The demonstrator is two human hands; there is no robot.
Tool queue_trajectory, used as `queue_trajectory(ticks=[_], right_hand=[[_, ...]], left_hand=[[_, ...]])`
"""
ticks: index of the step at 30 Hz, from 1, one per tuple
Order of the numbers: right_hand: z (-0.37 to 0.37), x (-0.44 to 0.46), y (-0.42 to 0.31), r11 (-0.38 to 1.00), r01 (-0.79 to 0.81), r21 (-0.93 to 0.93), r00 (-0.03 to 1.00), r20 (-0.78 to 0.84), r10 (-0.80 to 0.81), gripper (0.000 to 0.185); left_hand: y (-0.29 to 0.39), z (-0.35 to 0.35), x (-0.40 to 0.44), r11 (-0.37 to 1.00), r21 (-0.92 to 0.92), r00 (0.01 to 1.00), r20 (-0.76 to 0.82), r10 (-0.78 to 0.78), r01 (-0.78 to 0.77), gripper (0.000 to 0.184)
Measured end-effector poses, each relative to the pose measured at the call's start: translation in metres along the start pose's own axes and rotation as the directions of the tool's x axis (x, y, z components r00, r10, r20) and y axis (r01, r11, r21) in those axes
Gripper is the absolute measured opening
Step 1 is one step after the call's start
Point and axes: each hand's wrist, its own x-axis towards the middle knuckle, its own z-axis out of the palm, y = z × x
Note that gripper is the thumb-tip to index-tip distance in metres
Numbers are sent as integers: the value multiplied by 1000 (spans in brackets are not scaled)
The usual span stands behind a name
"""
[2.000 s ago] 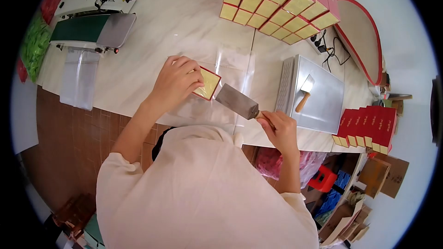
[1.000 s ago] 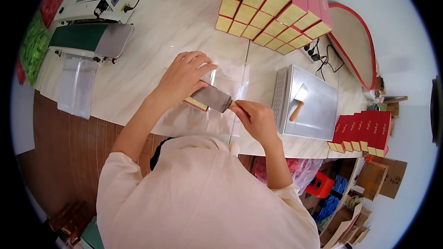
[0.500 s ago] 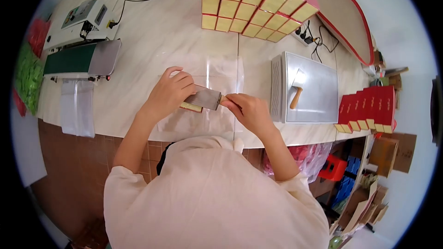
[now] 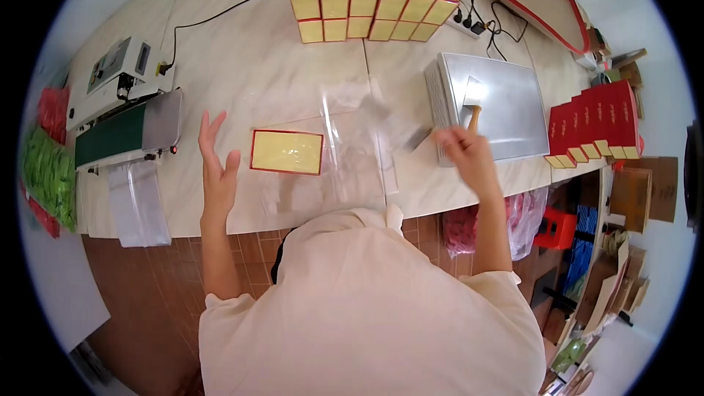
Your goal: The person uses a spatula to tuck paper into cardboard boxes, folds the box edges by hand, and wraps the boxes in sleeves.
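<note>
A box (image 4: 287,152) with a yellow face and red edges lies flat on clear plastic film (image 4: 345,176) spread over the table. My left hand (image 4: 218,176) is raised just left of the box, fingers spread, holding nothing. My right hand (image 4: 471,161), blurred by motion, is closed around a scraper near the front of a metal-topped unit (image 4: 513,103). Its grey blade (image 4: 419,139) points left, and the handle is hidden in my fingers. A second scraper (image 4: 475,114) with a wooden handle rests on the metal top.
Stacked red-and-yellow boxes (image 4: 363,4) stand at the back, with more red boxes (image 4: 598,121) at the right. A sealing machine (image 4: 128,114) is at the left, near clear bags (image 4: 139,202) over the table edge. A power strip (image 4: 469,23) and cables lie behind the metal-topped unit.
The scraper has left the box and moved right with my right hand. My left hand has let go of the box and drawn back left, leaving its yellow face uncovered. The view has shifted.
</note>
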Motion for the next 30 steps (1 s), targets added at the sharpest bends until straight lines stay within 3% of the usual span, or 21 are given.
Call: queue_trajectory(ticks=[1,2,4,5,7,9,11,12,14,17,18,19,21,23,26,27,29,30], right_hand=[[-10,5,23,995,-98,22,988,-118,100,24],[-20,14,54,990,-138,6,965,-224,136,29],[-35,23,92,949,-316,-3,868,-404,288,39],[-37,24,129,943,-333,-7,850,-435,297,39],[-43,28,190,870,-468,-153,730,-622,284,44],[-47,28,225,829,-539,-149,692,-640,335,46],[-44,22,241,794,-592,-135,664,-641,386,48],[-39,22,244,781,-615,-107,645,-638,420,48],[-30,22,248,766,-641,-58,619,-630,470,45],[-18,22,254,742,-670,0,604,-581,546,47],[-15,21,231,715,-697,52,574,-558,600,39],[-4,18,223,724,-688,53,585,-549,596,39],[18,8,209,749,-563,-350,617,-781,99,34],[34,-1,167,880,-244,-408,717,-687,-120,39],[95,-20,119,961,80,-265,865,-460,-199,49],[117,-24,101,990,140,-11,930,-343,-135,59],[141,-31,55,953,182,241,958,-261,-117,72],[143,-31,39,953,183,240,958,-260,-118,72]], left_hand=[[-8,0,-6,982,-180,998,33,-58,63,88],[-23,2,-14,980,-189,998,50,-48,57,88],[-49,12,-26,903,-371,956,267,-120,216,98],[-47,17,-27,898,-389,953,290,-94,206,98],[-41,26,-24,963,-130,917,358,-175,235,109],[-44,35,-18,960,-100,895,396,-204,263,113],[-44,39,-10,921,-188,880,409,-243,342,95],[-43,42,-6,925,-184,882,409,-234,331,95],[-37,56,-2,900,-319,922,342,-182,296,81],[-32,87,0,904,-318,952,201,-230,285,76],[-29,98,1,908,-309,954,188,-232,282,76],[-26,109,3,947,-242,974,139,-180,210,82],[-23,133,6,976,-164,988,84,-129,141,88],[-17,156,4,965,-207,986,-4,-164,160,87],[11,189,-5,988,-94,983,-126,-130,119,87],[17,198,-10,989,-96,984,-123,-128,116,87],[26,210,-27,999,3,998,-42,-37,37,90],[31,216,-33,994,-37,994,-45,99,-101,90]])
